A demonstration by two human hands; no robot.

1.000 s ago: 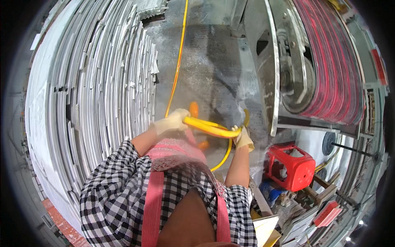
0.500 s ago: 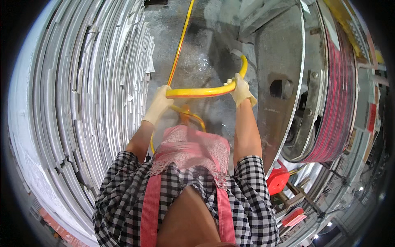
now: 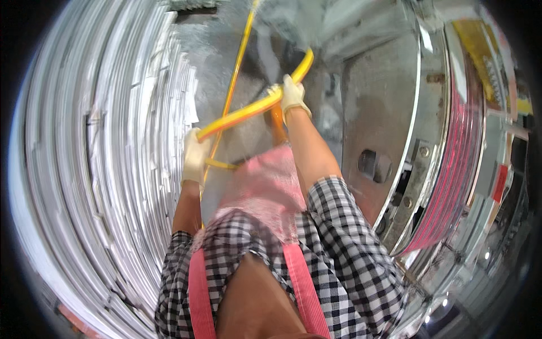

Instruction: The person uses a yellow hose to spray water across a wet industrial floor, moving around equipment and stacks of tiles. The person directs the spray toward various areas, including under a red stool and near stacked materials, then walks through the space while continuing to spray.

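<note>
A yellow hose (image 3: 240, 116) with a red stripe stretches between my two hands, sloping up to the right. My left hand (image 3: 195, 155), in a pale glove, is closed around it at the lower left. Farther forward, my right hand (image 3: 292, 95), gloved alike, grips the hose close to its free end, which curves upward past my fingers. Water seems to spray from that end toward the floor ahead, though blur makes this hard to tell. More of the hose runs along the floor behind my hands. An orange boot (image 3: 278, 124) shows beyond my pink apron (image 3: 259, 178).
On the left stands a tall, tight stack of pale slabs or sheets (image 3: 107, 141). To the right is a metal machine panel (image 3: 375, 101) with a hole, beside a band of pink belts (image 3: 451, 164). The grey floor (image 3: 223, 62) looks wet.
My right hand has swung forward and left with the hose end, while my left hand has dropped back and left. The hose now slants instead of lying nearly level. My view has shifted too.
</note>
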